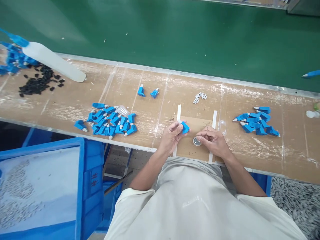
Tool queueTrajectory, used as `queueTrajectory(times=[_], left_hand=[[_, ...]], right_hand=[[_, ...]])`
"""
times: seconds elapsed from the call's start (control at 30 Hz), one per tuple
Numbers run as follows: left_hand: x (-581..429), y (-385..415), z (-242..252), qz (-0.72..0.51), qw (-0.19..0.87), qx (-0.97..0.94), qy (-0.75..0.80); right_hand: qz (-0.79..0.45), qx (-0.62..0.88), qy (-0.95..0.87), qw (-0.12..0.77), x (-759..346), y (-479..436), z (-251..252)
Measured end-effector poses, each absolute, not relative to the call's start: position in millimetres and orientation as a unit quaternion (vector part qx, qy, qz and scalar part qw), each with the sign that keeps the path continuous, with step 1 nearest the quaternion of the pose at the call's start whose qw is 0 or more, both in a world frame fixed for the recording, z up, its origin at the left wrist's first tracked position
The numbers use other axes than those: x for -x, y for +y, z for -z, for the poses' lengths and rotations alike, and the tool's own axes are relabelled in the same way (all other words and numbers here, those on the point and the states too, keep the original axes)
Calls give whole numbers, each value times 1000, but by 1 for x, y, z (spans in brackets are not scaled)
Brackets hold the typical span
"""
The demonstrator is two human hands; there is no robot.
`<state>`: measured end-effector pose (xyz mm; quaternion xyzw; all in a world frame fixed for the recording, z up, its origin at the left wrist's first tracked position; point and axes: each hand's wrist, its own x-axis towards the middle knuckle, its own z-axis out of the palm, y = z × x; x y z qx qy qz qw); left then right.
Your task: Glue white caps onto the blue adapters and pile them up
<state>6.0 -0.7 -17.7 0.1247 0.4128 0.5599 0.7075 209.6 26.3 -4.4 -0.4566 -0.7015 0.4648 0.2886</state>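
Note:
My left hand [172,135] is closed on a small blue plastic part [184,127] with a white tip, held just above the cardboard-covered bench [145,116]. Beside it, my right hand [212,139] has its thumb and fingertips pinched together at a small round dish [196,142] with a shiny, dark content. What the pinch holds, if anything, is too small to tell. Two white tape strips [214,119] flank this spot. Further off on the bench lie two loose blue parts [154,93] and a small cluster of whitish pieces [199,97].
Piles of similar blue parts lie left [112,121] and right [258,121]. At far left are black pieces [37,81] and a white bottle [53,61] lying over. A blue crate [80,186] stands below left. A green surface [162,36] runs behind; a blue pen-like tool [312,73] lies right.

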Motion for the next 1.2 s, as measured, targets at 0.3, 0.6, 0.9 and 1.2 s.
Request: queueTrajectory(times=[0.3,0.6,0.9,1.2], left_hand=[[-5,-6,14,-524,756,-91,381],[-14,-12,8,-448,825,-117,325],[-15,-15,10,-421,844,-133,304],[-14,-15,12,-420,846,-130,302]], right_hand=[[-494,422,-688,323,-222,26,-9],[-494,398,-609,476,-215,26,-36],[-377,347,-694,506,-196,21,-46],[-348,350,-731,471,-194,23,-41]])
